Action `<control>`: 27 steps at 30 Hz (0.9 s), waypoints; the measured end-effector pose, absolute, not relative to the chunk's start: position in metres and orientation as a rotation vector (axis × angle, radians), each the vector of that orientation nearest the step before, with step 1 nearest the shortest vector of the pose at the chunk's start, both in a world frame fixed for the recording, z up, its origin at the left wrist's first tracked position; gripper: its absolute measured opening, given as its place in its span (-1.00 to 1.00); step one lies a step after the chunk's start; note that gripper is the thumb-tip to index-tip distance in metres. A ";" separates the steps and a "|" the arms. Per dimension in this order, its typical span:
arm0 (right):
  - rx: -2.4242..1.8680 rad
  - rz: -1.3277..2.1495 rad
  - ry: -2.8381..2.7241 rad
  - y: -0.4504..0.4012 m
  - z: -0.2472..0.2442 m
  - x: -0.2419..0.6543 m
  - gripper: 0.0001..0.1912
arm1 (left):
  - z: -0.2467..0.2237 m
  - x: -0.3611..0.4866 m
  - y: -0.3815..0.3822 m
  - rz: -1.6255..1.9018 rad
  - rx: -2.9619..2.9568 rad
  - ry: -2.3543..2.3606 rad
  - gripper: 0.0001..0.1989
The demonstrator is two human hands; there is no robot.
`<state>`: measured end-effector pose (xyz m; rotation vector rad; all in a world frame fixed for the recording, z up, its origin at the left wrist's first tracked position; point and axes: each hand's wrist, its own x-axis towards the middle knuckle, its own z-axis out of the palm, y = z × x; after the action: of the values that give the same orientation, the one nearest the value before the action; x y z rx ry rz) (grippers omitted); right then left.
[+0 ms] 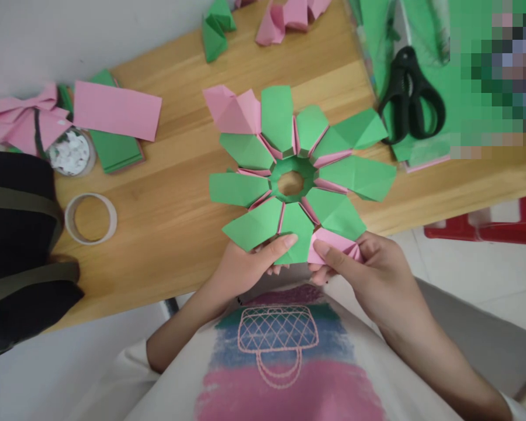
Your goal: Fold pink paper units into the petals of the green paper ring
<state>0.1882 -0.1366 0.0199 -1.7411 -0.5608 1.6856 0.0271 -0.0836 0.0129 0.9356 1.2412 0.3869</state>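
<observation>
A ring of folded paper, a green and pink origami wreath (245, 150), is held over the near edge of the table. Its green petals fan out around a round hole, with pink folds between them. One pink piece sticks out at the upper left, another at the lower right. My left hand (258, 257) pinches a green petal at the bottom, thumb on top and fingers beneath. Just to its right, my right hand (363, 263) grips the lower pink piece (333, 242), its thumb pressed on the paper. The fingers under the paper are partly hidden.
A roll of tape (90, 218), a round tub of white bits (71, 153) and stacked pink and green paper (118, 111) lie left, near a black bag (17, 234). Folded pieces (219, 29) rest at the far edge. Black-handled scissors (409, 99) lie on green sheets at right.
</observation>
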 end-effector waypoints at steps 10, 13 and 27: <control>-1.770 1.613 -0.566 -0.139 0.021 0.183 -0.66 | 0.009 0.029 -0.083 0.376 0.972 1.241 -0.78; -1.821 1.606 -0.529 -0.139 0.020 0.181 -0.66 | 0.008 0.028 -0.084 0.369 0.992 1.220 -0.80; -1.671 1.551 -0.615 -0.141 0.012 0.194 -0.65 | 0.003 0.025 -0.078 0.389 0.994 1.145 -0.72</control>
<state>0.1945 -0.1408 0.0122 -1.6710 -0.6153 1.5514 0.0249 -0.0784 0.0026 0.9941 1.1451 0.3889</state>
